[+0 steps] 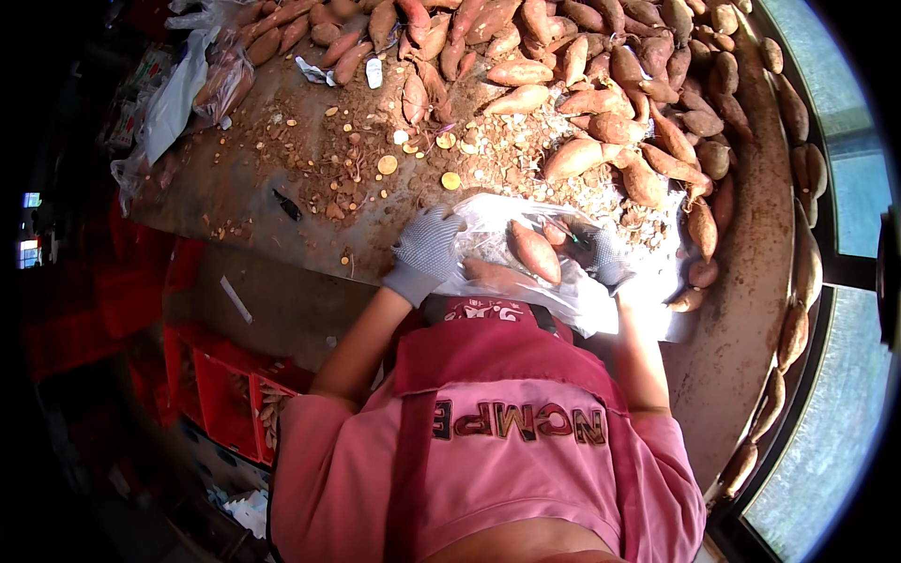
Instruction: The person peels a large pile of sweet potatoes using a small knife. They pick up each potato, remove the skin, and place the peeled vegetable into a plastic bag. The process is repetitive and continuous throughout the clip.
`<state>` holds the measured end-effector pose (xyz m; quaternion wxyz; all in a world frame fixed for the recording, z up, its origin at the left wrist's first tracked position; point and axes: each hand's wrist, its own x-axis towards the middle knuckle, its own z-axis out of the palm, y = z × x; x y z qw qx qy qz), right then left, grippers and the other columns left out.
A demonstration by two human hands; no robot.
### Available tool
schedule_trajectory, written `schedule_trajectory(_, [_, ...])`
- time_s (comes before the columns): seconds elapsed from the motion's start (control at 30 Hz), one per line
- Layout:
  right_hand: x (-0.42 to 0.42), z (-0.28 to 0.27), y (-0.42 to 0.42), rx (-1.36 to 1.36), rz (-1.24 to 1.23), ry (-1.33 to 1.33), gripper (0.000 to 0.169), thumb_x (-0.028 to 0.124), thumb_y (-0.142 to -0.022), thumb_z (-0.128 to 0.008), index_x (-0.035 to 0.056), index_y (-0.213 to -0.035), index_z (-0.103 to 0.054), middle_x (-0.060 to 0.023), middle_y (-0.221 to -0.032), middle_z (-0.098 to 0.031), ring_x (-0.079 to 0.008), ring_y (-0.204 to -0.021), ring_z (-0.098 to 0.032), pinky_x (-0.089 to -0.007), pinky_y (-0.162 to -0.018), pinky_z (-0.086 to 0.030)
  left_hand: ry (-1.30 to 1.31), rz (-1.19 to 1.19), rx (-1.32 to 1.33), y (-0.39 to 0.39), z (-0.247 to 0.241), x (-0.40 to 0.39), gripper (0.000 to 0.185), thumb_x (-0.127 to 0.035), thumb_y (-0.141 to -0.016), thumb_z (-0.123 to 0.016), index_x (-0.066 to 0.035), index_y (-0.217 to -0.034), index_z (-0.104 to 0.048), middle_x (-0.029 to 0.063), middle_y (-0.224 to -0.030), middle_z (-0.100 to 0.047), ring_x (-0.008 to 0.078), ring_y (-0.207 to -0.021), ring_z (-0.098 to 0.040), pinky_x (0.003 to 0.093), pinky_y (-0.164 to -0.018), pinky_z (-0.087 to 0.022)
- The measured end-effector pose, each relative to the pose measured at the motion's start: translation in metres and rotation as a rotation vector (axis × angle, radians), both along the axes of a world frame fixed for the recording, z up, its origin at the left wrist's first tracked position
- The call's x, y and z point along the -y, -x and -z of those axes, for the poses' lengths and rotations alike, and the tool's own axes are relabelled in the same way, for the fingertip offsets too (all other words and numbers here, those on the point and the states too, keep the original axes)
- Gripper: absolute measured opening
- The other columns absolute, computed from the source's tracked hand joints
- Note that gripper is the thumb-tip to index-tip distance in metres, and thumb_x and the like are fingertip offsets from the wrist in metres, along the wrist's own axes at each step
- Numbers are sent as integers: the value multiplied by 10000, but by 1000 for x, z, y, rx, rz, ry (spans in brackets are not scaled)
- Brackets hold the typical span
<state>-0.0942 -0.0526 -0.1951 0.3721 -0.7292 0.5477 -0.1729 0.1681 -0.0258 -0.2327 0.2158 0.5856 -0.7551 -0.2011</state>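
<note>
A clear plastic bag (486,211) lies at the table's near edge with a few sweet potatoes (535,252) in it. My left hand (426,245), in a grey dotted work glove, grips the left side of the bag's opening. At the bag's right side is my gloved right hand (607,257), its fingers curled around a small dark tool with a bit of green (580,243). The tool's tip and exact kind are hard to make out. A smaller sweet potato (555,231) lies just left of the right fingers. Strong sunlight washes out the bag's lower right.
Loose sweet potatoes (598,102) heap at the back and right of the soil-strewn table (246,183). Cut slices (450,181) and crumbs litter its middle. More plastic bags (179,98) hang at left. Red crates (225,405) stand below left. Sweet potatoes (794,338) line the window ledge.
</note>
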Motion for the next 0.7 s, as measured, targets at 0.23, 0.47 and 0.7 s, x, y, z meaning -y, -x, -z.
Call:
schedule_trajectory(0.23, [30,21,57,77,-247,-397,295,118,-794,-650,38,-1077,-623,-115,-981,-657,-197,-840,-628,-322,-755,-503,14,-98,-253,-6,-1,-11,152,-142,-808,-553,-81,-925,-630,156,-881,-599,338,-810,-589,410,-713,-480])
schedule_trajectory(0.47, [55,30,59,511,43,-262,295,72,-788,-630,40,-1082,-618,-118,-1014,-650,-190,-865,-627,-308,-783,-501,-32,-96,-271,1,-9,-13,248,-158,-790,-661,-16,-984,-600,167,-1016,-584,334,-949,-570,381,-812,-463])
schedule_trajectory(0.7, [117,50,23,-539,50,443,631,8,-712,-532,223,-1301,-458,-69,-1322,-471,-330,-928,-612,-405,-770,-511,238,-278,-474,3,-21,-9,436,-173,-745,-719,10,-1104,-553,189,-1118,-546,331,-1038,-539,391,-885,-440])
